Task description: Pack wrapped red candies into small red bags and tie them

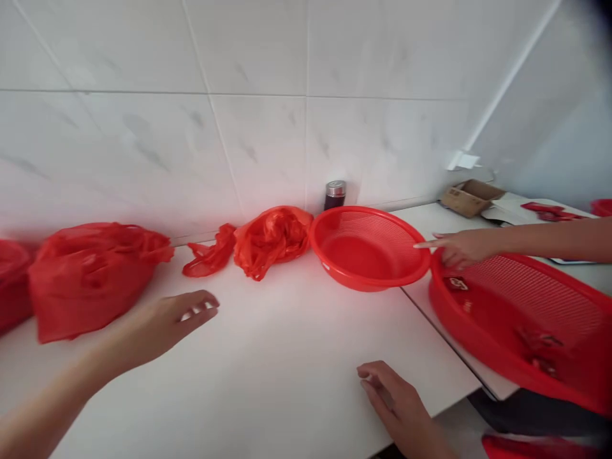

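Note:
My left hand (169, 322) is held over the white table (268, 363), its fingers loosely bent and apart from the thumb, with nothing in it. Nearest to it are a full red plastic bag (95, 274) and a small crumpled red bag (210, 254). Near the table's front edge, my right hand (399, 405) is half curled, a gap between thumb and fingers, and also holds nothing. A red plastic basket (366, 248) stands behind, next to a bunched red bag (275, 236). Another person's hand (461, 247) reaches in from the right, its index finger pointing at the basket's rim.
At the right, a larger red basket (482, 319) contains several small red packets. A dark flask (335, 191) with a silver lid stands against the tiled wall. Farther right lies an open cardboard box (466, 199). More red plastic (12, 280) sits at the left edge.

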The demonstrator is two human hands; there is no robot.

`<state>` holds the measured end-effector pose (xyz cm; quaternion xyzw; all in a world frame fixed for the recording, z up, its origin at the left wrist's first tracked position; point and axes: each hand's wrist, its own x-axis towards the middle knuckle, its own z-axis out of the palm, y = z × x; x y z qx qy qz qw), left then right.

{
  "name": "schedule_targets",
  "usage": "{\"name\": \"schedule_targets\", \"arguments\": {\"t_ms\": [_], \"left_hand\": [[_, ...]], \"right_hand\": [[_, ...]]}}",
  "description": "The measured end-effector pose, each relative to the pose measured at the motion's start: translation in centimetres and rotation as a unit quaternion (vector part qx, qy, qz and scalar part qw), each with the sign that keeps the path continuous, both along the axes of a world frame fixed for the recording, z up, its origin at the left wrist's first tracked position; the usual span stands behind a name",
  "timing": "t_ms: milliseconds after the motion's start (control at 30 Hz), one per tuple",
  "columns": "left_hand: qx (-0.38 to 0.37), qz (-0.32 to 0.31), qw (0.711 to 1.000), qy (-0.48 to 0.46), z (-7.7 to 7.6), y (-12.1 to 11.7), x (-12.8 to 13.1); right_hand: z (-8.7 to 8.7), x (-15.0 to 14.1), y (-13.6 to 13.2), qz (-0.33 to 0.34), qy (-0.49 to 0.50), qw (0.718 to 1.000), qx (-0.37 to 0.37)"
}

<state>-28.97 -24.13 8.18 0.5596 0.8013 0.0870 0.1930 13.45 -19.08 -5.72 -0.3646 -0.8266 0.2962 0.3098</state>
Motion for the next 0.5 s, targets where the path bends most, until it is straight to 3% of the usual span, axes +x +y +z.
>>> {"name": "schedule_targets", "arguments": {"t_ms": [100, 233, 333, 500], "left_hand": [[0.023, -0.065, 0.997, -0.021, 0.1, 5.9, 5.1], [0.070, -0.043, 0.996, -0.030, -3.1, 10.5, 10.7], [0.103, -0.001, 0.994, -0.041, -6.7, 11.3, 13.6], [0.186, 0.077, 0.980, -0.004, -12.3, 10.1, 17.5]], "right_hand": [[-0.8, 1.2, -0.3, -0.037, 0.025, 0.999, 0.015], [-1.8, 1.2, -0.3, -0.039, 0.052, 0.995, 0.075], [-2.0, 1.6, -0.2, -0.028, 0.085, 0.994, 0.063], [-1.8, 2.5, 0.5, 0.010, 0.127, 0.992, 0.025]]}}
